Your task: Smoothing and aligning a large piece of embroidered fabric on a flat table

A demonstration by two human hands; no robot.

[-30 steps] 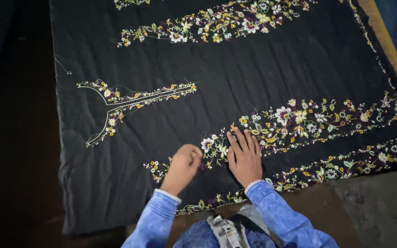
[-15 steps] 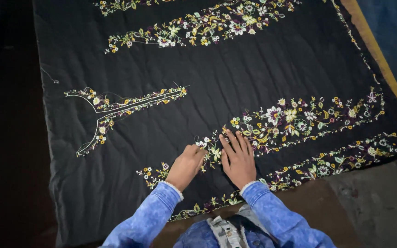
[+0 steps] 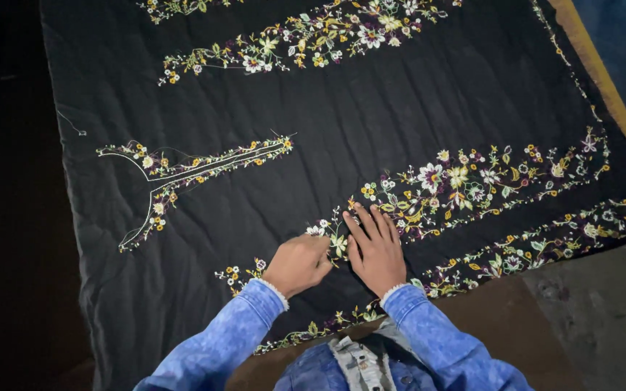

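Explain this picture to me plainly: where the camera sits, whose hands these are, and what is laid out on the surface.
The camera is worn on a person's head and looks down at their own two bare hands in blue denim sleeves. A large black cloth with floral embroidery lies spread flat. The right hand presses flat, fingers spread, on the end of a flower band. The left hand is curled beside it, fingertips pinching at the stitching; whether it holds a tool cannot be seen. A Y-shaped neckline motif lies to the left.

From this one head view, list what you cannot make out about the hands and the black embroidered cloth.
- Whether the left hand pinches a needle or thread: its curled fingers hide it, and it is too small.
- The embroidery under the flat right hand: the palm covers it.
- The black cloth's top floral band: cut off by the frame's top edge.
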